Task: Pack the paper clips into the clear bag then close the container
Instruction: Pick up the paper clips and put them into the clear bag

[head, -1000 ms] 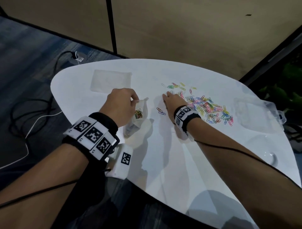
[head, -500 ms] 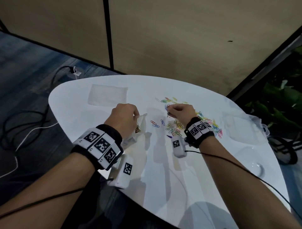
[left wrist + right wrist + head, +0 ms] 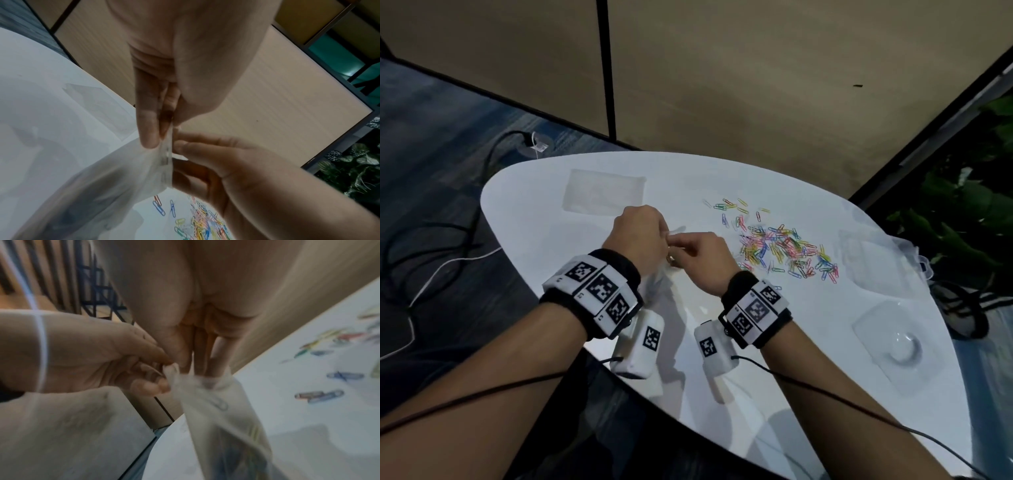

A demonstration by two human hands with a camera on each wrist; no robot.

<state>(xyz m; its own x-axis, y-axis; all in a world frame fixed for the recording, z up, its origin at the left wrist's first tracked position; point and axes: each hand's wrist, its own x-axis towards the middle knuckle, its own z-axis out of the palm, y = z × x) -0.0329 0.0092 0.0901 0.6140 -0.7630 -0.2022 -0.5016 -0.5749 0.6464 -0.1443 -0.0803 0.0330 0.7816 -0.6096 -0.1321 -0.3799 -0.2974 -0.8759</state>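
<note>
My left hand point(image 3: 666, 236) pinches the rim of the clear bag point(image 3: 655, 275) and holds it up above the white table point(image 3: 756, 342). My right hand point(image 3: 675, 245) meets it at the bag's mouth. In the right wrist view the right hand point(image 3: 197, 365) has its thumb outside the rim and its fingertips inside the clear bag point(image 3: 216, 410), and one paper clip point(image 3: 221, 404) shows through the film. The left wrist view shows the left hand point(image 3: 158, 138) and the right hand point(image 3: 180, 144) pinching the bag's edge point(image 3: 167, 155). A pile of coloured paper clips point(image 3: 780, 250) lies just right of my hands.
A second flat clear bag point(image 3: 602, 192) lies at the table's far left. A clear plastic container point(image 3: 873, 260) sits at the right edge, with a clear lid-like tray point(image 3: 893, 349) nearer me. Cables run over the floor at left, plants stand at right.
My right hand left the clip pile and moved left to the bag's mouth. My left hand has raised the bag a little; the head view has tilted.
</note>
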